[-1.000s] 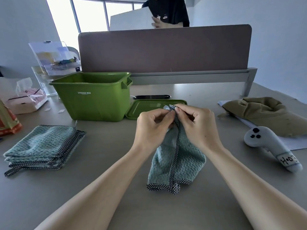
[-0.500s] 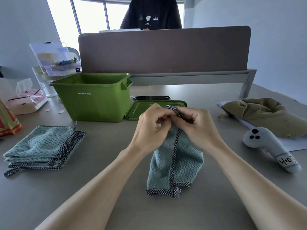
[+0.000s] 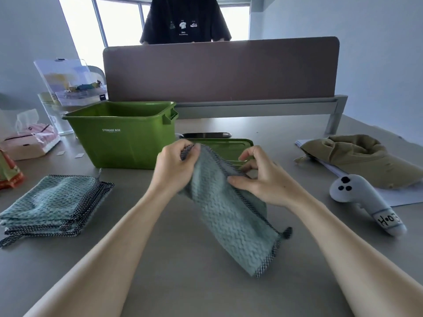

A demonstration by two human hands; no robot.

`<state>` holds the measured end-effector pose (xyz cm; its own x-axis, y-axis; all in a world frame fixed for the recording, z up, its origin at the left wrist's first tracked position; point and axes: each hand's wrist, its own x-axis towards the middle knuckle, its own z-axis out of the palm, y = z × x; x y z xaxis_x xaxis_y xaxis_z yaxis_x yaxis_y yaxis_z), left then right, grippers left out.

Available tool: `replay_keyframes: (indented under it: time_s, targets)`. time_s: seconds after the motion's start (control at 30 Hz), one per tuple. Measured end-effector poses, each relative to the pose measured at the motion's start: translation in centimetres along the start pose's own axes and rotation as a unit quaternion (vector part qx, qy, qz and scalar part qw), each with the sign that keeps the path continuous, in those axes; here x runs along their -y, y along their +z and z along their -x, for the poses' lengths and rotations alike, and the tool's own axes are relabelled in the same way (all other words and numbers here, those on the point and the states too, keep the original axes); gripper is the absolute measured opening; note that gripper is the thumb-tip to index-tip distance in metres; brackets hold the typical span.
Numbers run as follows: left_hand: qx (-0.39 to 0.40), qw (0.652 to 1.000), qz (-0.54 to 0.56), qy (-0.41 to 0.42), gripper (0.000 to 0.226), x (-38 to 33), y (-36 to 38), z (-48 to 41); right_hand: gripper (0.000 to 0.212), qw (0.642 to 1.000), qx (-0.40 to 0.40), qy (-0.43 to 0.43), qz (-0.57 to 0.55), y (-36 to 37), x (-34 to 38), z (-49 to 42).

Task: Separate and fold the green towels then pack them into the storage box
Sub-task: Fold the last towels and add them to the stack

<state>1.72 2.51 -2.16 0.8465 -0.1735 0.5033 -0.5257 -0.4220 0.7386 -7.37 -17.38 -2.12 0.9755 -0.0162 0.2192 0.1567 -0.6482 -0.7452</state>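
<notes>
I'm opening out one towel (image 3: 231, 223) ahead of folding it. My left hand (image 3: 174, 170) pinches its top corner and my right hand (image 3: 263, 181) pinches the checked edge a little further along. The hands are apart, with the cloth drooping between them towards the counter (image 3: 160, 282). Folded towels lie in a stack (image 3: 52, 202) to my left, near the open box (image 3: 123, 138). Next I'd need to pull the edge straight, then bring the corners together evenly.
</notes>
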Motion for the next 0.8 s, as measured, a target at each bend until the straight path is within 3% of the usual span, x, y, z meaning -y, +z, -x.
replay_keyframes:
  time_s: [0.07,0.2,0.33,0.4,0.47,0.53,0.63,0.7,0.8]
  targets:
    - [0.049,0.994,-0.063,-0.069,0.030,2.1,-0.7,-0.5,0.039,0.998,0.023,0.015,0.060,-0.4,-0.7,0.0]
    - [0.096,0.980,-0.144,-0.097,0.026,5.2,-2.1,-0.7,0.039,0.985,0.093,0.038,0.140,-0.6,-1.6,0.1]
    - [0.134,0.966,-0.181,-0.128,0.027,6.6,-2.9,-1.2,0.043,0.988,0.111,0.011,0.108,-0.1,-1.1,0.4]
    - [0.129,0.966,-0.188,-0.125,0.027,7.0,-2.8,-1.2,0.043,0.986,0.126,0.006,0.113,0.1,-0.6,0.6]
    - [0.111,0.970,-0.185,-0.112,0.027,7.1,-2.8,-1.1,0.040,0.967,0.163,0.003,0.195,0.4,-0.5,0.6]
    - [0.094,0.975,-0.177,-0.095,0.028,7.0,-2.8,-1.0,0.027,0.960,0.175,-0.005,0.219,0.5,-0.3,0.7]
    - [0.073,0.989,-0.123,-0.047,0.025,6.5,-3.0,-0.8,0.020,0.980,0.147,-0.020,0.130,-0.1,0.1,0.8]
    - [0.069,0.994,-0.073,-0.046,0.023,6.4,-3.3,-0.9,0.024,0.993,0.117,-0.010,-0.007,-0.7,0.5,1.0]
    - [0.103,0.989,0.010,-0.107,0.024,6.4,-4.0,-0.9,0.030,0.968,0.134,0.053,-0.207,-1.0,0.2,0.9]
